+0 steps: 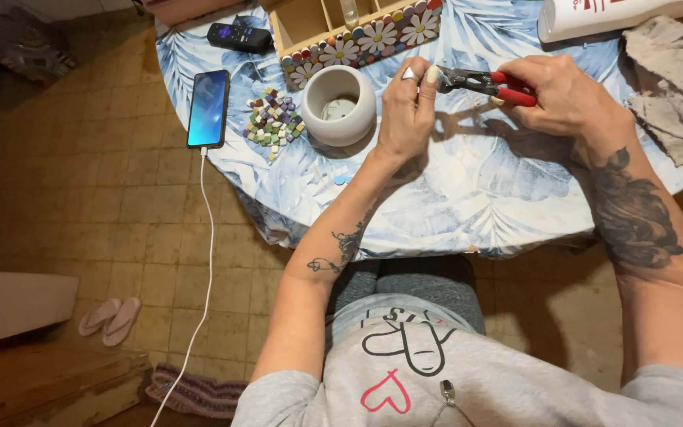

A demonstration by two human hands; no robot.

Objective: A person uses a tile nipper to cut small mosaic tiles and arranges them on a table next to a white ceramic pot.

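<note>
From the head camera, looking straight down, the person sits at a round bench [468, 198] covered in a blue-and-white leaf-print cloth, and the white round ceramic pot [338, 105] serves well as a marker for everything else. Just right of that pot the left hand [406, 115] is raised, thumb and forefinger pinched together on something too small to make out, probably a tile chip, held up at the nose of the red-handled metal nippers [485, 83]. The right hand [564, 99], further right of the pot, is curled around the red grips, squeezing them near together. The nippers lie almost level, long axis running left to right across the bench, jaws pointing left toward the pot and the pinching fingers, handles trailing right into the palm. It looks to me like the cutting step: a piece being offered to the jaws for a snip. The next move, I'd judge, calls for a steady pinch and a firm squeeze, fingertips kept clear of the blades. Left of the pot lies a small heap of coloured square mosaic tiles [273, 121], beyond that a lit smartphone [208, 108] on its white cable; behind the pot stands a wooden box edged with daisy mosaic [365, 39].
</note>
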